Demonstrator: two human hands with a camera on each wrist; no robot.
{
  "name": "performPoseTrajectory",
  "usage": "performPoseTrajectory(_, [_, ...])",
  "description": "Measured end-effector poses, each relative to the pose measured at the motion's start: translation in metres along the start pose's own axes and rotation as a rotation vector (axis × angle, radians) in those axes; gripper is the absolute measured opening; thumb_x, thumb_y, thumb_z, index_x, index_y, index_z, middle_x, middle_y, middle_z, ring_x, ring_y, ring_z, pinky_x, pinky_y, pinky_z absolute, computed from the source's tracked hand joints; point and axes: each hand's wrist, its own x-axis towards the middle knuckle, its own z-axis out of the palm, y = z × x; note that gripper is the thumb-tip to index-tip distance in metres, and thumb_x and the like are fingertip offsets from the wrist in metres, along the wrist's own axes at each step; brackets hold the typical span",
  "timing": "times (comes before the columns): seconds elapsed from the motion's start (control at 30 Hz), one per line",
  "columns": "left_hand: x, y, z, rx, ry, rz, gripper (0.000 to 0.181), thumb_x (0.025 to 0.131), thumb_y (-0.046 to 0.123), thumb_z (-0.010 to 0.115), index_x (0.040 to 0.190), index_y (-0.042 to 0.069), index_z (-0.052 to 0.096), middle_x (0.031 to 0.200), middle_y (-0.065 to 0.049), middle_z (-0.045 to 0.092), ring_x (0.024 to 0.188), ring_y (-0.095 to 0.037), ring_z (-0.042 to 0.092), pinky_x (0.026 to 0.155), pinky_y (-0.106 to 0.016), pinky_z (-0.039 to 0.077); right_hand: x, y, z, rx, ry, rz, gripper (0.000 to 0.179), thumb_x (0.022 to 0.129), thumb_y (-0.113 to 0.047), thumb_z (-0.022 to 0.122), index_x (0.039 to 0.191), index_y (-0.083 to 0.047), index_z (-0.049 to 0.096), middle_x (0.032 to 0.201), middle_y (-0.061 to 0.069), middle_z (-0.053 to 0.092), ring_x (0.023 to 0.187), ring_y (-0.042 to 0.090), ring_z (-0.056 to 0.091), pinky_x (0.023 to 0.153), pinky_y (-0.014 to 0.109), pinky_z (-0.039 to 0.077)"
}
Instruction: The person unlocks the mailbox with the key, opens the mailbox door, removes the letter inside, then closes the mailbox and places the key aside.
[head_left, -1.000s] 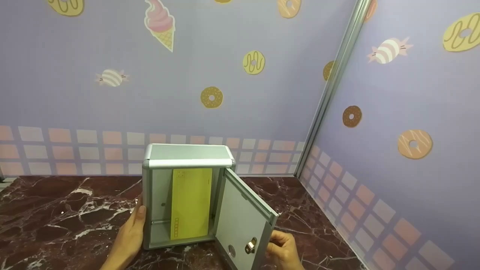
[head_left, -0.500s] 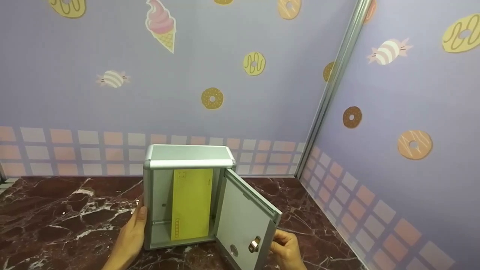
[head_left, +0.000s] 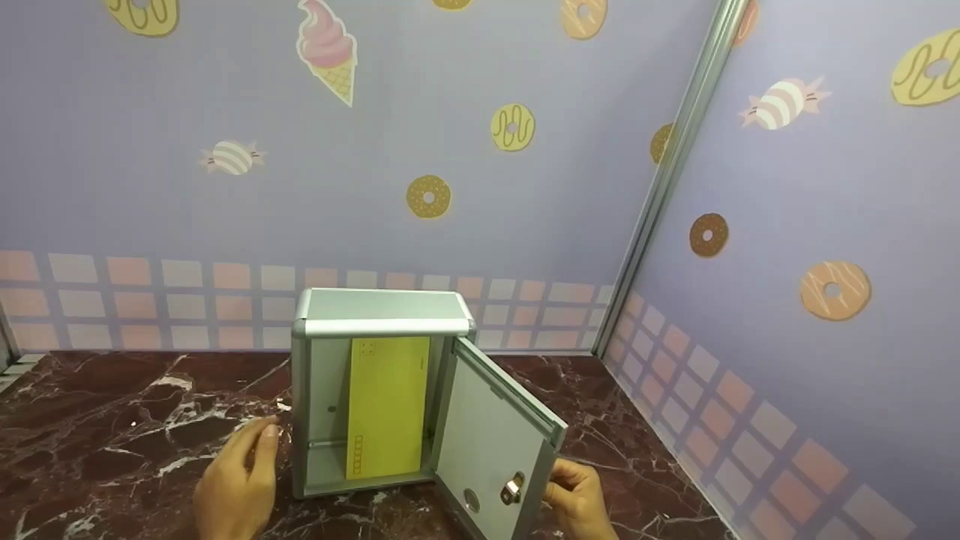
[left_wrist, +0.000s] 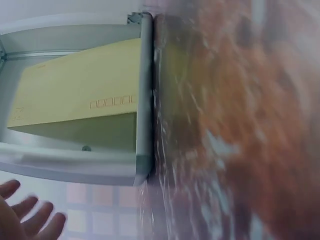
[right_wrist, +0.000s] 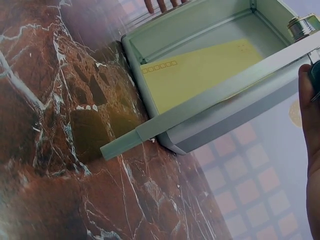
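Observation:
A silver-framed metal box (head_left: 390, 305) stands upright with its door (head_left: 487, 435) swung out to the right. Inside leans a yellow envelope (head_left: 388, 409), its row of small printed squares near the bottom. My left hand (head_left: 238, 480) is off the box's left side, fingers extended, holding nothing; the left wrist view shows the spread fingers (left_wrist: 37, 220) apart from the frame. My right hand (head_left: 577, 495) is at the door's outer face, thumb and fingers pinching what looks like a black-headed key (right_wrist: 315, 77), partly cut off. A metal lock (head_left: 512, 489) sits on the door's inner face.
The box rests on a dark red marble-patterned tabletop (head_left: 135, 450). Behind it rises a purple wall (head_left: 262, 210) with sweets printed on it; a second wall (head_left: 787, 172) meets it at a metal corner post (head_left: 675, 165) on the right.
My left hand has let go of the box's left side and drawn back a little to the left. The door has swung slightly wider, my right hand still at it.

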Motion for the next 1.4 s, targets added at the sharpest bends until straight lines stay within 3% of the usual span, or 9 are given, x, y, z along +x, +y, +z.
performPoseTrajectory(0.07, [-0.004, 0.002, 0.001, 0.033, 0.133, 0.059, 0.031, 0.101, 0.032, 0.051, 0.108, 0.011, 0.073, 0.115, -0.007, 0.069, 0.094, -0.035, 0.065, 0.079, -0.055, 0.045, -0.001, -0.001, -0.001, 0.0, 0.0, 0.0, 0.046, 0.084, 0.028, 0.044, 0.105, -0.001, 0.073, 0.099, 0.008, 0.071, 0.09, 0.015, 0.066, 0.077, 0.026, 0.056])
performPoseTrajectory(0.17, [-0.008, 0.007, 0.005, 0.026, 0.239, 0.247, 0.018, 0.093, 0.018, 0.06, 0.085, 0.013, 0.075, 0.087, 0.002, 0.071, 0.067, -0.019, 0.064, 0.06, -0.038, 0.049, -0.002, -0.001, -0.003, 0.005, 0.005, 0.005, 0.046, 0.085, 0.028, 0.043, 0.105, -0.001, 0.073, 0.1, 0.009, 0.071, 0.091, 0.016, 0.066, 0.077, 0.027, 0.056])
performPoseTrajectory(0.27, [-0.012, 0.013, 0.011, -0.027, 0.189, 0.478, 0.016, 0.086, 0.006, 0.067, 0.075, 0.017, 0.072, 0.076, 0.011, 0.068, 0.057, -0.005, 0.058, 0.053, -0.021, 0.047, -0.002, -0.002, -0.005, 0.008, 0.014, 0.017, 0.045, 0.085, 0.027, 0.044, 0.106, -0.001, 0.073, 0.101, 0.009, 0.071, 0.092, 0.016, 0.066, 0.078, 0.027, 0.056])
performPoseTrajectory(0.37, [-0.015, 0.021, 0.019, -0.077, 0.019, 0.612, 0.022, 0.082, 0.0, 0.072, 0.077, 0.021, 0.07, 0.078, 0.016, 0.067, 0.061, 0.0, 0.058, 0.056, -0.017, 0.049, -0.003, -0.002, -0.005, 0.016, 0.018, 0.029, 0.045, 0.085, 0.027, 0.045, 0.106, -0.001, 0.073, 0.102, 0.009, 0.071, 0.093, 0.016, 0.066, 0.079, 0.028, 0.055])
performPoseTrajectory(0.5, [-0.019, 0.03, 0.029, -0.058, -0.166, 0.551, 0.021, 0.085, 0.006, 0.074, 0.081, 0.026, 0.071, 0.088, 0.016, 0.067, 0.068, 0.001, 0.06, 0.059, -0.024, 0.053, -0.002, -0.001, -0.004, -0.001, 0.017, 0.024, 0.044, 0.085, 0.027, 0.046, 0.105, -0.001, 0.073, 0.1, 0.009, 0.071, 0.091, 0.016, 0.066, 0.079, 0.027, 0.055])
performPoseTrajectory(0.73, [-0.019, 0.038, 0.046, -0.043, -0.155, 0.47, 0.014, 0.085, 0.008, 0.075, 0.087, 0.022, 0.075, 0.105, 0.01, 0.067, 0.09, -0.012, 0.065, 0.073, -0.038, 0.055, -0.001, 0.0, -0.003, -0.022, 0.011, 0.021, 0.042, 0.086, 0.024, 0.049, 0.105, -0.004, 0.073, 0.1, 0.007, 0.071, 0.091, 0.015, 0.065, 0.078, 0.026, 0.055])
performPoseTrajectory(0.9, [-0.014, 0.041, 0.049, -0.027, -0.276, 0.284, 0.016, 0.091, 0.018, 0.07, 0.106, 0.017, 0.074, 0.13, -0.005, 0.058, 0.118, -0.035, 0.054, 0.092, -0.06, 0.045, 0.0, 0.0, -0.003, -0.001, 0.003, 0.023, 0.044, 0.085, 0.025, 0.047, 0.105, -0.004, 0.073, 0.1, 0.007, 0.071, 0.091, 0.014, 0.066, 0.079, 0.026, 0.055])
performPoseTrajectory(1.13, [-0.009, 0.038, 0.055, -0.035, -0.418, 0.105, 0.036, 0.097, 0.024, 0.065, 0.129, 0.008, 0.062, 0.147, -0.023, 0.038, 0.132, -0.05, 0.035, 0.101, -0.068, 0.031, 0.0, -0.001, -0.001, 0.022, 0.003, 0.041, 0.043, 0.085, 0.025, 0.046, 0.105, -0.003, 0.073, 0.1, 0.008, 0.071, 0.091, 0.015, 0.066, 0.079, 0.027, 0.055])
performPoseTrajectory(1.4, [-0.011, 0.036, 0.063, -0.036, -0.425, 0.077, 0.047, 0.096, 0.022, 0.064, 0.139, 0.007, 0.055, 0.156, -0.026, 0.021, 0.137, -0.051, 0.024, 0.103, -0.069, 0.025, 0.0, -0.002, -0.001, 0.004, 0.01, 0.043, 0.042, 0.085, 0.025, 0.048, 0.104, -0.002, 0.073, 0.099, 0.009, 0.072, 0.089, 0.016, 0.067, 0.077, 0.028, 0.056])
